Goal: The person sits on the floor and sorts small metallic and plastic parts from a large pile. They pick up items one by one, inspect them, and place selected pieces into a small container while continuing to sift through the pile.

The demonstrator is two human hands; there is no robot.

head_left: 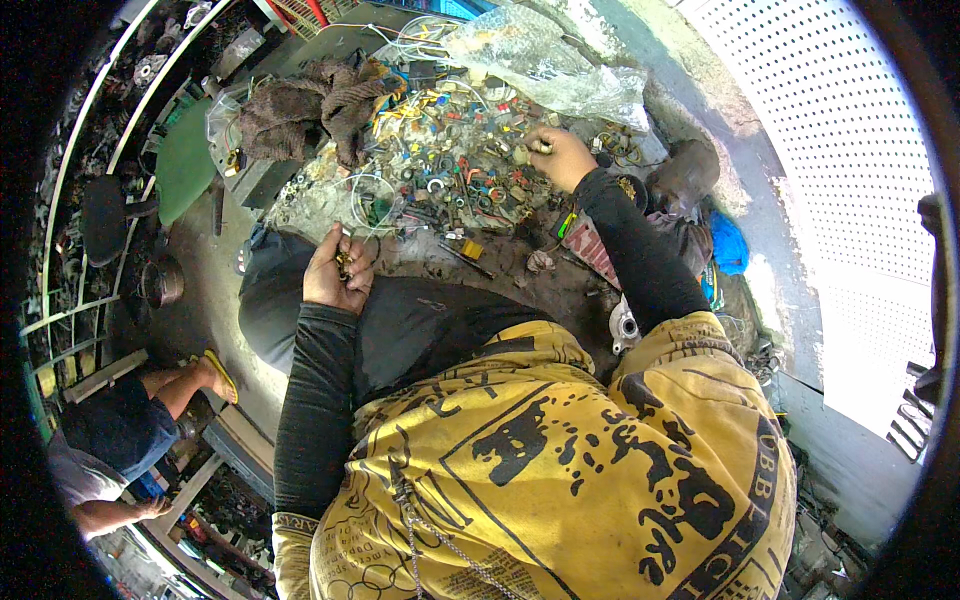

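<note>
My left hand (pixel 339 281) is above my lap, palm up, with its fingers curled around small brass-coloured metal pieces (pixel 344 264). A small white piece (pixel 346 232) shows at its fingertips. Over the right part of a wide heap of small parts (pixel 450 161), my right hand (pixel 566 159) has its fingers bent around a small pale piece (pixel 541 147), whose exact kind is unclear. The heap mixes coloured plastic connectors, rings, wire bits and metal fittings. A loop of thin pale wire (pixel 375 201) lies at its left side, near my left hand.
A brown cloth (pixel 307 109) and a clear plastic bag (pixel 555 67) lie behind the heap. A pen-like rod (pixel 466 259) and a yellow block (pixel 472 249) lie at its near edge. A metal flanged part (pixel 623 326) is by my right side. Another person (pixel 120 427) sits at left.
</note>
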